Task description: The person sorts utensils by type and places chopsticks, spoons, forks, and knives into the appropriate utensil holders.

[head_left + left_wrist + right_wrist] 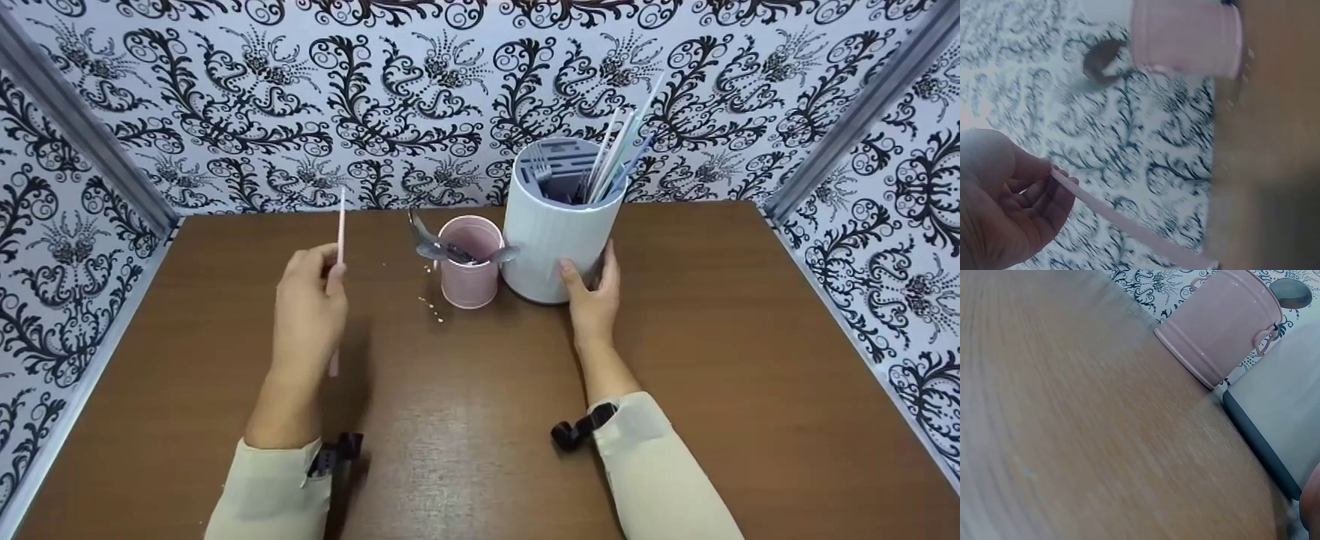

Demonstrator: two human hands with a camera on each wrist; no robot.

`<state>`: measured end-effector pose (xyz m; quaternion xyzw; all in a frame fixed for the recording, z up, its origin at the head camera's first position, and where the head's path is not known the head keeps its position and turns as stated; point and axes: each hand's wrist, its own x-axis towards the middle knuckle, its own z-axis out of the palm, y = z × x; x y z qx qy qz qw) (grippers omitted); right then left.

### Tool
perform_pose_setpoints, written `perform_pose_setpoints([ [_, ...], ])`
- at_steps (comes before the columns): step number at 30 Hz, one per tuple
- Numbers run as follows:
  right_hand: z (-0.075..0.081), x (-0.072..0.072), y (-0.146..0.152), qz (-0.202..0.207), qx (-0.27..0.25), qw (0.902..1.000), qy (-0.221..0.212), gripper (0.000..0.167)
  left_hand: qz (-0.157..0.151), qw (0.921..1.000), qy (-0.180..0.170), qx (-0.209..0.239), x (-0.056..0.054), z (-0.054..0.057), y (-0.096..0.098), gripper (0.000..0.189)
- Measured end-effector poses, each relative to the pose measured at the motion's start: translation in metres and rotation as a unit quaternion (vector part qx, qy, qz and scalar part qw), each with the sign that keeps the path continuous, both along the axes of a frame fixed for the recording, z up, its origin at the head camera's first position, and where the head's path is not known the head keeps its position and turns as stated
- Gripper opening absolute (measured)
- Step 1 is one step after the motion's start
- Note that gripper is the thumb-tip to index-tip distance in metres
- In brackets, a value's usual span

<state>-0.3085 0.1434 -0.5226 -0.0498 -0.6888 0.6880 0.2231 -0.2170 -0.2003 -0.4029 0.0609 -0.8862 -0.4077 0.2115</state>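
My left hand (307, 307) pinches a long, slim pink stick (341, 229) between thumb and fingers, held above the table; whether it is a chopstick or a straw I cannot tell. In the left wrist view the pink stick (1129, 225) slants down from the fingertips. With thumb in front and fingers round its right side, my right hand (596, 304) grips a white utensil holder (551, 244) low down. Forks (538, 163) and several pale sticks (615, 154) stand in the holder's slotted grey top. Only part of the right hand shows in the right wrist view.
Left of the holder stands a pink metal bucket (470, 289) with spoons (430, 250) leaning over its rim. White crumbs (431, 306) lie on the brown table (465, 420) beside it. Patterned walls (450, 97) close off the back and sides.
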Motion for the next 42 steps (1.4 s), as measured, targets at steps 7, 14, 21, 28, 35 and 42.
perform_pose_setpoints([
  [7,0.000,0.000,0.003,0.003,-0.012,0.9998,-0.017,0.089,-0.057,0.9899,0.104,0.077,-0.004,0.036,0.038,0.023],
  [14,0.026,0.020,-0.002,-0.002,-0.006,0.9994,-0.034,0.087,-0.150,0.9651,0.174,0.125,-0.022,0.068,0.091,0.018],
  [21,-0.003,0.001,0.005,-0.004,-0.011,0.9999,0.000,0.091,-0.199,0.9457,0.209,0.150,-0.034,0.096,0.135,0.018],
  [28,-0.002,0.001,0.003,-0.016,-0.001,0.9998,0.014,0.089,-0.256,0.9210,0.237,0.173,-0.045,0.122,0.173,0.019],
  [35,0.000,0.002,0.002,-0.011,0.007,0.9999,-0.008,0.107,-0.267,0.9083,0.256,0.195,-0.056,0.134,0.204,0.019],
  [42,0.003,0.004,0.000,-0.001,0.012,0.9996,-0.024,0.118,-0.268,0.9164,0.259,0.145,-0.072,0.120,0.225,0.018],
])
